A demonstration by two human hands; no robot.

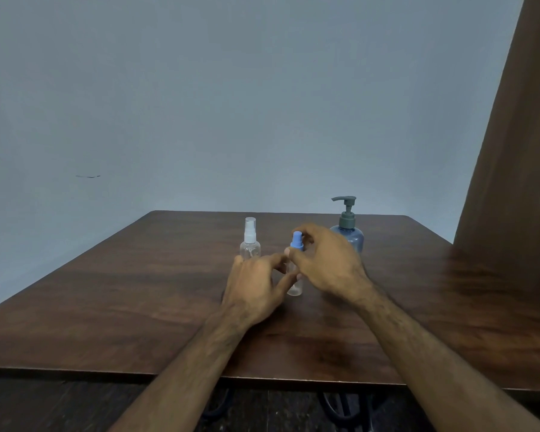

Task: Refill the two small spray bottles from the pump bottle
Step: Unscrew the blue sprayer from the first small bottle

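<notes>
Just below the middle of the frame, the small clear plastic spray bottle with the blue spray head (295,266) stands upright on the dark wooden table (106,307). The left hand (256,285) curls its fingers round the bottle's body, seemingly to steady it, while the right hand (325,263) pinches round the blue head from above, a hold that suits unscrewing it so the bottle can be filled. Just to the left and a little higher in the frame, the second small clear spray bottle with a transparent cap (250,240) stands untouched. Right of the hands, partly hidden behind the right hand, is the tall grey-blue pump bottle (347,227), its spout pointing left. A brown curtain (518,151) fills the right edge.
</notes>
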